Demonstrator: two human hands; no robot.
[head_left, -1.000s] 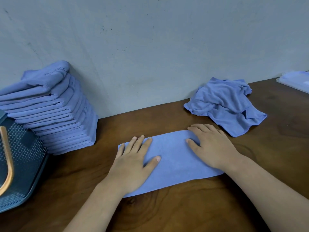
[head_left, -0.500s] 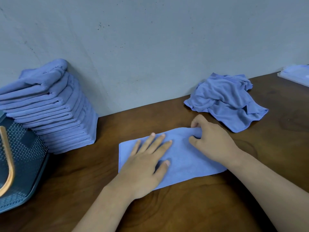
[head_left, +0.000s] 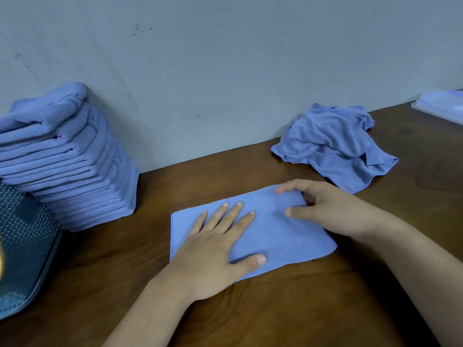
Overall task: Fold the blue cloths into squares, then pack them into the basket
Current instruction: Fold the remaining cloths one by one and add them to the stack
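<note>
A blue cloth (head_left: 283, 244), folded into a long strip, lies on the brown table in front of me. My left hand (head_left: 215, 249) presses flat on its left half with the fingers spread. My right hand (head_left: 323, 209) holds the far right corner of the strip, thumb on top and forefinger along the far edge. A tall stack of folded blue cloths (head_left: 67, 159) stands at the left against the wall. Beside it, at the left edge, is the dark perforated basket (head_left: 27, 246), only partly in view.
A crumpled heap of unfolded blue cloths (head_left: 333, 144) lies at the back right near the grey wall (head_left: 225, 71). A pale flat object (head_left: 441, 108) sits at the far right edge. Bare wooden table (head_left: 288, 309) stretches along the near side.
My left hand has slid right to the middle of the strip and stays flat. My right hand went from lying flat to taking hold of the strip's far right corner.
</note>
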